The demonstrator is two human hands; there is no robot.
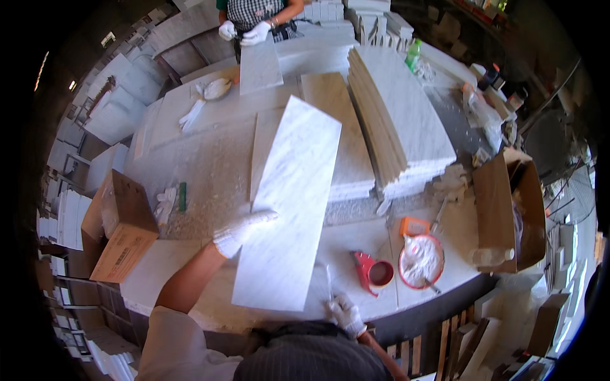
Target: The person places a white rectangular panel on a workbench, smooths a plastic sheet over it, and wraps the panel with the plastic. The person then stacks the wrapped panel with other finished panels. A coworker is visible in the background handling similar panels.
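Observation:
A long white marble slab (292,197) with grey veins lies at a slant in front of me, overlapping the boards behind it. My left hand (244,232), in a white glove, rests on its left edge with the fingers stretched flat over the face. Beside the slab's near right corner, my gloved right hand (346,315) is closed around a thin, pale, spatula-like tool (328,279) pointing away from me. A red mug (375,273) and a red-rimmed bowl of white paste (421,261) stand to its right; the bowl has a utensil in it.
Stacked slabs (406,108) rise at the back right. Cardboard boxes flank the table at left (130,232) and right (502,209). An orange box (414,226) sits behind the bowl. Across the table, a gloved co-worker (257,32) holds another slab (260,68). Gloves (166,204) lie at left.

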